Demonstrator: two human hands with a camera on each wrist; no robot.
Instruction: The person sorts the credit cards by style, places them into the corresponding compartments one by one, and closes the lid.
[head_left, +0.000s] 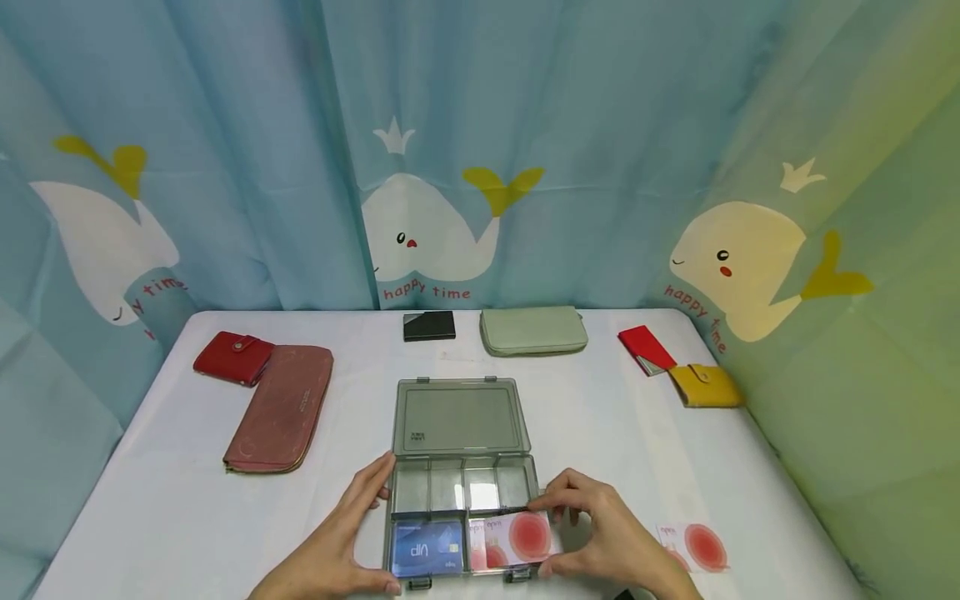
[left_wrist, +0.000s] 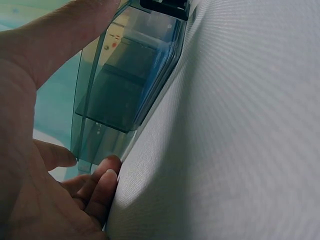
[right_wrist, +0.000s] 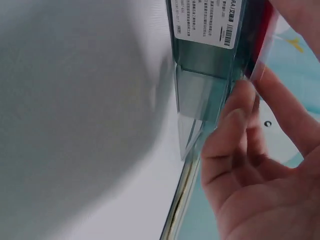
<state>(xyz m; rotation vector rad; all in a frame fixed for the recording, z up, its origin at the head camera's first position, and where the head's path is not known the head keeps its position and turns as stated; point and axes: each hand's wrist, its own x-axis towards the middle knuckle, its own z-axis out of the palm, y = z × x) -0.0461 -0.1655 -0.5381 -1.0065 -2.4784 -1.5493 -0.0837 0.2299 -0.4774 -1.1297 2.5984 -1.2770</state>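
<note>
A clear grey plastic box point(head_left: 408, 487) lies with its lid point(head_left: 461, 417) folded back, divided into several compartments. My left hand point(head_left: 341, 529) holds its left side, with the thumb at the front corner and the fingers farther back. Inside the front-left compartment lies a blue VIP card point(head_left: 427, 548). My right hand point(head_left: 596, 529) holds a pink-and-white card point(head_left: 517, 537) with a red circle by its right end, over the front-right compartment. Beneath it, another pink card point(head_left: 477, 546) shows at the left. In the right wrist view, this card point(right_wrist: 265, 37) tilts above the box wall.
Another pink card point(head_left: 693, 547) lies on the white table to the right. A red wallet point(head_left: 234, 358) and a brownish-red long wallet point(head_left: 281, 408) are left. Behind stand a black card holder point(head_left: 429, 326) and green wallet point(head_left: 532, 331). A red holder point(head_left: 647, 348) touches a yellow wallet point(head_left: 707, 386).
</note>
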